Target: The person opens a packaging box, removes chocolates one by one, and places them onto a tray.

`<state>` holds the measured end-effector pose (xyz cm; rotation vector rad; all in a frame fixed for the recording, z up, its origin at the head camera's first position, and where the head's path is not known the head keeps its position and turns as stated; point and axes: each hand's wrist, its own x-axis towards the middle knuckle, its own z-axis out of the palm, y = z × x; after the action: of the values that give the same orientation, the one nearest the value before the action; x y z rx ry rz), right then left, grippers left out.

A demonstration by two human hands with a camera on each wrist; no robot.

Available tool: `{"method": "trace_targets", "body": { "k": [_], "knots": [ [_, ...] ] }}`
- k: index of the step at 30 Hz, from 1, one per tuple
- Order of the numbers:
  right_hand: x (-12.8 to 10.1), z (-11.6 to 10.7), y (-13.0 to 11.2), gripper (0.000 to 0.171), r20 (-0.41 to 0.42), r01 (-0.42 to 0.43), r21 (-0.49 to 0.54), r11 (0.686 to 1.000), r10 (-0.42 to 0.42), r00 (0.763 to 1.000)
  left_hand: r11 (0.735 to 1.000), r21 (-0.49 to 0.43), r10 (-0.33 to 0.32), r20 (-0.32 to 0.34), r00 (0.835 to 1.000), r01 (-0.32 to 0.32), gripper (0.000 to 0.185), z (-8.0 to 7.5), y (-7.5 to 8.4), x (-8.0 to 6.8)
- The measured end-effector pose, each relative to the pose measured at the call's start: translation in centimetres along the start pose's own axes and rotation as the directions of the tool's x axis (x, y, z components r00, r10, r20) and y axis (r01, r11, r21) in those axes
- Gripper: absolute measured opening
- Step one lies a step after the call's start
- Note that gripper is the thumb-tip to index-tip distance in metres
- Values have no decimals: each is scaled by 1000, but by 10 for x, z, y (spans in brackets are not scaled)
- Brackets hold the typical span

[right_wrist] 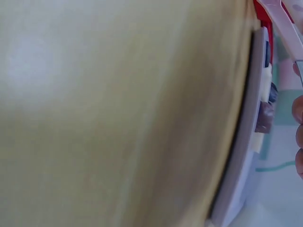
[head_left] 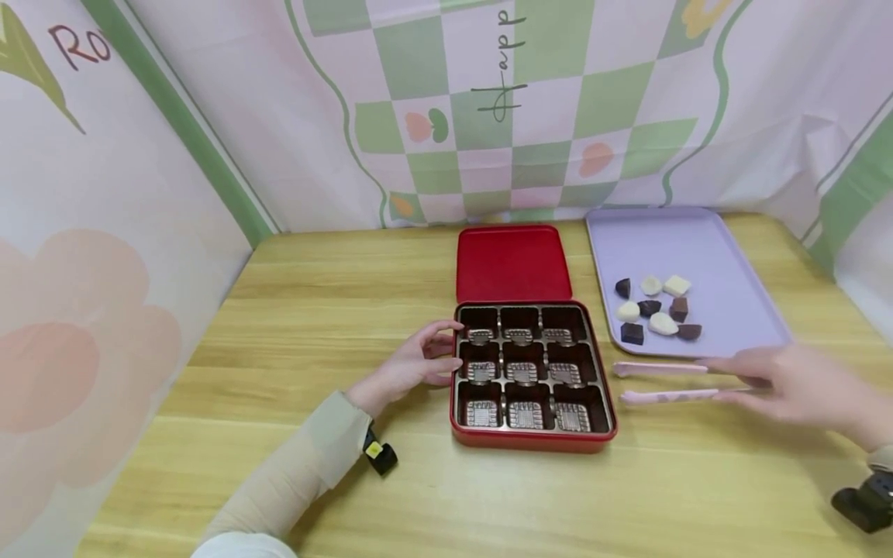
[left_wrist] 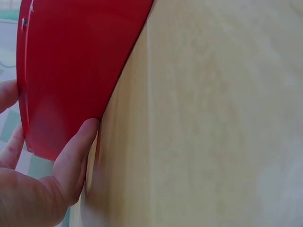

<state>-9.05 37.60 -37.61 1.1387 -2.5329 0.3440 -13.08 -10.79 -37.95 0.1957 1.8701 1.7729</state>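
Left hand touching glossy red tin mid-bench, fingers relaxed; right hand on pink tongs, grip unclear, beside lilac tray of molded chocolates.

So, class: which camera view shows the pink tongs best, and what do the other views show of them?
The head view. There the pink tongs lie whole on the table between red box and lilac tray, with the right hand at their far end. The right wrist view catches only a blurred pink strip at the top edge; the left wrist view shows none.
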Motion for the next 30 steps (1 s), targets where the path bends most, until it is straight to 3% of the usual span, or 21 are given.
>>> {"method": "trace_targets", "body": {
  "k": [9,16,30],
  "knots": [
    [-2,11,-10,53,72,-50,98,994,43,996,1000,-8,5,2,1000,-5,57,0,-1,0],
    [-5,12,-15,54,182,-135,34,990,127,975,1000,-8,3,3,1000,-3,57,0,0,1],
    [-8,17,-14,59,149,-31,-104,994,47,988,1000,-6,7,-4,1000,-7,57,-1,-3,2]
  ]
}}
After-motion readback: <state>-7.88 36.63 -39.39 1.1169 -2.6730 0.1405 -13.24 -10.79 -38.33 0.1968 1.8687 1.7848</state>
